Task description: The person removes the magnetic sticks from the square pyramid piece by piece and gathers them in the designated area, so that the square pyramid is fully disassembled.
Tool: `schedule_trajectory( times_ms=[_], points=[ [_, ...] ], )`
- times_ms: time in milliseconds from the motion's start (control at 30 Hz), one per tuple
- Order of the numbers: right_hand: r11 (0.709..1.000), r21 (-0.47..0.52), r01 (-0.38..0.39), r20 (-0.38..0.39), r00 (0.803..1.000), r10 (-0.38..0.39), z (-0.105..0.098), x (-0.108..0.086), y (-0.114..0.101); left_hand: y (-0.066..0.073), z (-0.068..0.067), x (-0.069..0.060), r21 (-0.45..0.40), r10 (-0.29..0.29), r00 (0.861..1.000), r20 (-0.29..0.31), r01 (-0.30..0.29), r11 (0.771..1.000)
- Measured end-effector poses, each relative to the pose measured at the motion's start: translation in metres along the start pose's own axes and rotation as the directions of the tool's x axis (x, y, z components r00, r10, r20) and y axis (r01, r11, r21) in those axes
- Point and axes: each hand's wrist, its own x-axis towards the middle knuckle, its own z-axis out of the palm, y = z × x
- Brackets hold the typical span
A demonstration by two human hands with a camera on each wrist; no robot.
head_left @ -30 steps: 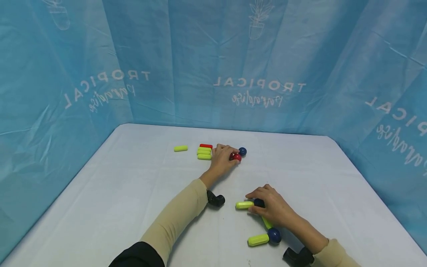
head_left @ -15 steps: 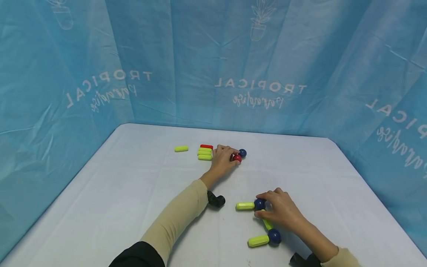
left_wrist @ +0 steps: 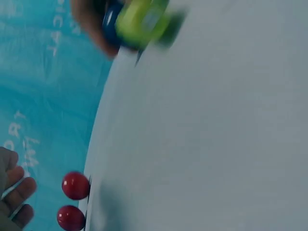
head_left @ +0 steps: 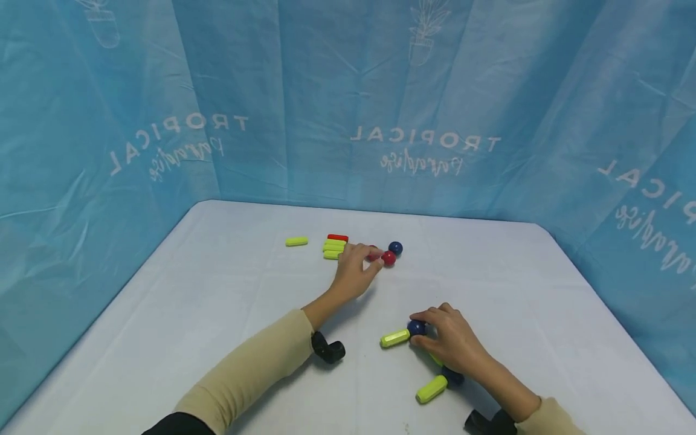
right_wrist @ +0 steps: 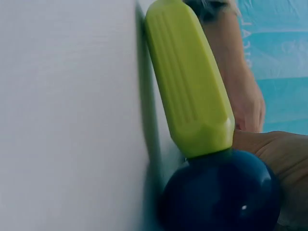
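Observation:
My right hand (head_left: 454, 339) pinches a dark blue ball (head_left: 417, 327) between thumb and fingers. A lime-green ribbed rod (head_left: 395, 338) sticks out from that ball to the left. Partly under the hand, a second lime rod (head_left: 437, 359) runs to another blue ball (head_left: 452, 376), which bears a third rod (head_left: 432, 389). A rod (right_wrist: 190, 79) on a blue ball (right_wrist: 224, 192) looms large in the right wrist view. Further back, my left hand (head_left: 352, 273) has its fingers loosely bent beside two red balls (head_left: 388, 258); the left wrist view shows a gap between fingertips and red balls (left_wrist: 75, 186).
A loose blue ball (head_left: 396, 248) lies just behind the red ones. Left of them, a red rod (head_left: 338, 237) and lime rods (head_left: 333, 248) lie stacked side by side, with one lime rod (head_left: 296, 241) apart. A blue printed curtain (head_left: 348, 109) surrounds the white table (head_left: 228, 290).
My left hand has drawn back to the left from the red balls, uncovering them more. My right hand has shifted slightly left and gripped the upper blue ball, turning the joined rods a little.

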Motion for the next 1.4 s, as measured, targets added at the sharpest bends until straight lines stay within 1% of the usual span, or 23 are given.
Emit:
schedule_trajectory(
  times_ms=[33, 100, 167, 233, 267, 333, 367, 400, 467, 567, 667, 733, 900, 967, 1067, 1200, 1300, 1400],
  points=[
    [1.000, 0.008, -0.004, 0.002, 1.000, 0.004, 0.001, 0.001, -0.001, 0.001, -0.004, -0.010, -0.031, -0.017, 0.999, 0.034, 0.019, 0.999],
    [1.000, 0.021, -0.012, 0.009, 1.000, 0.012, 0.001, 0.002, -0.002, 0.002, -0.011, -0.030, -0.076, -0.052, 0.993, 0.109, 0.060, 0.995],
    [0.999, 0.034, -0.017, 0.014, 1.000, 0.017, 0.002, 0.002, -0.004, 0.002, -0.017, -0.051, -0.099, -0.066, 0.979, 0.191, 0.086, 0.991],
    [0.999, 0.043, -0.018, 0.011, 1.000, 0.018, 0.002, 0.003, -0.005, 0.001, -0.022, -0.068, -0.097, -0.069, 0.961, 0.268, 0.098, 0.990],
    [0.999, 0.043, -0.017, 0.006, 1.000, 0.017, 0.002, 0.003, -0.006, 0.001, -0.023, -0.076, -0.088, -0.060, 0.952, 0.299, 0.090, 0.992],
    [0.999, 0.041, -0.014, -0.005, 1.000, 0.014, 0.002, 0.003, -0.006, 0.000, -0.024, -0.088, -0.070, -0.035, 0.939, 0.341, 0.062, 0.996],
    [0.999, 0.039, -0.013, -0.010, 1.000, 0.014, 0.002, 0.004, -0.007, -0.001, -0.023, -0.093, -0.051, -0.023, 0.936, 0.351, 0.044, 0.998],
    [0.999, 0.038, -0.013, -0.013, 1.000, 0.014, 0.003, 0.004, -0.007, -0.001, -0.022, -0.096, -0.027, -0.009, 0.936, 0.352, 0.019, 0.999],
    [0.999, 0.033, -0.016, -0.016, 1.000, 0.017, 0.003, 0.005, -0.007, -0.001, -0.017, -0.099, 0.021, 0.026, 0.943, 0.333, -0.035, 0.999],
    [0.999, 0.036, -0.028, -0.008, 1.000, 0.029, 0.003, 0.005, -0.008, 0.000, -0.010, -0.101, 0.085, 0.065, 0.956, 0.285, -0.093, 0.992],
    [0.998, 0.044, -0.044, 0.004, 0.999, 0.043, 0.004, 0.005, -0.008, 0.002, -0.006, -0.103, 0.110, 0.080, 0.965, 0.248, -0.110, 0.988],
    [0.998, 0.049, -0.051, 0.010, 0.999, 0.051, 0.004, 0.005, -0.008, 0.004, -0.004, -0.103, 0.110, 0.079, 0.969, 0.233, -0.107, 0.988],
    [0.997, 0.055, -0.045, 0.013, 0.999, 0.044, 0.004, 0.005, -0.008, 0.007, -0.004, -0.103, 0.074, 0.047, 0.979, 0.198, -0.062, 0.995],
    [0.998, 0.055, -0.038, 0.012, 0.999, 0.037, 0.004, 0.004, -0.007, 0.008, -0.005, -0.102, 0.055, 0.037, 0.981, 0.190, -0.049, 0.997],
    [0.998, 0.056, -0.028, 0.011, 1.000, 0.028, 0.004, 0.004, -0.007, 0.008, -0.005, -0.100, 0.038, 0.032, 0.981, 0.190, -0.040, 0.998],
    [0.998, 0.056, -0.012, 0.018, 1.000, 0.011, 0.003, 0.004, -0.007, 0.007, -0.007, -0.099, 0.034, 0.027, 0.978, 0.207, -0.034, 0.999],
    [0.999, 0.052, -0.007, 0.033, 0.999, 0.006, 0.001, 0.004, -0.007, 0.002, -0.014, -0.096, 0.033, 0.008, 0.981, 0.196, -0.014, 0.999],
    [0.998, 0.060, -0.005, 0.041, 0.999, 0.003, -0.001, 0.003, -0.004, -0.012, -0.027, -0.089, 0.031, -0.026, 0.989, 0.146, 0.022, 0.999]
  ],
)
